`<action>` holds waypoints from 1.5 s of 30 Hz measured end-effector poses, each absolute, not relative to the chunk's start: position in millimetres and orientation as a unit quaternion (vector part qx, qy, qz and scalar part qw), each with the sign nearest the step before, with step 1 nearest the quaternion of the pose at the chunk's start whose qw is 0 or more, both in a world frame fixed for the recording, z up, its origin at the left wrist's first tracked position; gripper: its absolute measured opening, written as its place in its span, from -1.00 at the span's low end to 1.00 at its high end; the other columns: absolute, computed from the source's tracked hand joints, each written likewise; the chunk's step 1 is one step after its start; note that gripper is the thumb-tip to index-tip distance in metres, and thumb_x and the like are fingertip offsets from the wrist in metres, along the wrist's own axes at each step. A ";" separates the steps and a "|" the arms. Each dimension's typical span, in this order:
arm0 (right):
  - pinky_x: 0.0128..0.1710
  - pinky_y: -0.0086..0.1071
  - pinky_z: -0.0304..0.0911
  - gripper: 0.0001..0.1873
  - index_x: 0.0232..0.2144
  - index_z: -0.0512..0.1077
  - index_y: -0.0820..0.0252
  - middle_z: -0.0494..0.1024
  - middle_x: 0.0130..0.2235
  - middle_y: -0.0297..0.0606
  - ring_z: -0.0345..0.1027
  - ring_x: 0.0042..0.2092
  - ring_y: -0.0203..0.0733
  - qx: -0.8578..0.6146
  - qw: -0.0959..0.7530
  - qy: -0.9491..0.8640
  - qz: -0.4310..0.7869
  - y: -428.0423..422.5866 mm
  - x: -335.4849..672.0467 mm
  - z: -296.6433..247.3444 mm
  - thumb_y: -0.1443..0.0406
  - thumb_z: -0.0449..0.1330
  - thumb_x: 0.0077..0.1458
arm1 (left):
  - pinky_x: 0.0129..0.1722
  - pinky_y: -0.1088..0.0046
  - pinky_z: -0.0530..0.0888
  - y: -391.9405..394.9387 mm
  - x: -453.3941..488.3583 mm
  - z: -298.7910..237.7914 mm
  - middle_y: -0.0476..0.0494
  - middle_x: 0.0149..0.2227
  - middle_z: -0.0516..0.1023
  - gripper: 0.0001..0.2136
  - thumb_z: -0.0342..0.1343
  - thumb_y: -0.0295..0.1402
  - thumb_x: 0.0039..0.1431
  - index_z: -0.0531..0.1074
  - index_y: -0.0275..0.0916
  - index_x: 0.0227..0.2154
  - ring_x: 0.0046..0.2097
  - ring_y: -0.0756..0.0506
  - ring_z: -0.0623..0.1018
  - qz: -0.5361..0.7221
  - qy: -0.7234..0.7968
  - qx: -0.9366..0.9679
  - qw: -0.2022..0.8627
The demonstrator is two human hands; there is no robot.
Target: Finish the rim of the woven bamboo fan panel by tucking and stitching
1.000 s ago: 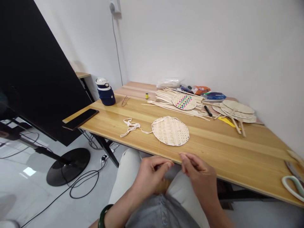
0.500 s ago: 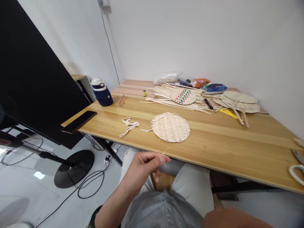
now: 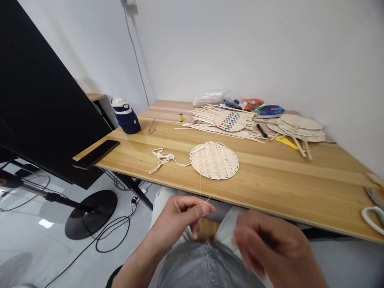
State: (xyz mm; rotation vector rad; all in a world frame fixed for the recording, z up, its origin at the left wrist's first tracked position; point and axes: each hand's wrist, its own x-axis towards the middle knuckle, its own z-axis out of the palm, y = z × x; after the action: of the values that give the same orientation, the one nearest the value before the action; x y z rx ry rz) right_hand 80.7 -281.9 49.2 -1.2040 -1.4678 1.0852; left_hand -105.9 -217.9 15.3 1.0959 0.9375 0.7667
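My left hand [image 3: 180, 220] hovers over my lap, just below the table's front edge, pinching a thin yellow thread [image 3: 200, 188] between thumb and forefinger. The thread runs up to a round woven bamboo fan face [image 3: 214, 160] lying on the wooden table [image 3: 285, 184]. A white fabric strip [image 3: 163, 157] trails from the fan's left rim. My right hand [image 3: 270, 248] is blurred with motion, low at the right of my lap, fingers loosely curled; whether it holds anything is unclear.
At the back lie a heap of bamboo strips [image 3: 210, 122], a colourful woven disc [image 3: 229, 121], finished fans [image 3: 300, 126], a black marker [image 3: 261, 130] and a small thread spool [image 3: 181, 117]. Scissors [image 3: 373, 208] sit at the right edge, a phone [image 3: 96, 153] at the left corner.
My right hand left the left hand, dropped out of view to the lower right, then came back in, blurred. The left hand kept its pinch on the thread.
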 end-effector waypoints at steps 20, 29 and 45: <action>-0.42 -0.42 0.39 -0.73 -0.08 0.51 -0.01 0.53 -0.16 -0.22 0.43 -0.30 -0.23 -0.508 0.438 -0.647 0.362 -244.0 82.9 15.3 0.26 0.19 0.15 | -0.64 0.58 0.30 -218.1 -107.9 20.1 -0.12 -0.48 0.55 -0.79 0.26 -0.22 0.02 0.63 -0.29 -0.47 -0.64 0.11 0.35 0.312 0.412 0.503 0.693; -0.42 -0.43 0.29 -0.87 -0.38 0.53 0.11 0.55 -0.40 -0.30 0.41 -0.39 -0.25 -0.509 0.423 -0.677 0.322 -242.5 77.3 16.2 0.27 0.18 0.16 | -0.64 0.60 0.31 -218.8 -107.8 19.1 -0.11 -0.45 0.57 -0.81 0.26 -0.25 0.02 0.63 -0.29 -0.46 -0.63 0.11 0.35 0.312 0.405 0.495 0.703; -0.35 -0.41 0.28 -0.86 -0.29 0.54 0.11 0.51 -0.38 -0.30 0.35 -0.34 -0.27 -0.445 0.540 -0.674 0.236 -244.0 69.5 -12.5 0.39 0.19 0.16 | -0.49 0.52 0.24 -230.2 -86.2 5.9 -0.04 -0.57 0.38 -0.79 0.12 -0.33 0.17 0.61 -0.30 -0.45 -0.49 0.02 0.35 0.384 0.427 0.664 0.479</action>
State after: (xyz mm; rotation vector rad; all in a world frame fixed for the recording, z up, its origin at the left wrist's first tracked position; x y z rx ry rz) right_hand 69.5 -244.0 -12.5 -1.0576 -1.6022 0.5605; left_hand -86.2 -230.2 5.9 1.6200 1.0431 0.9374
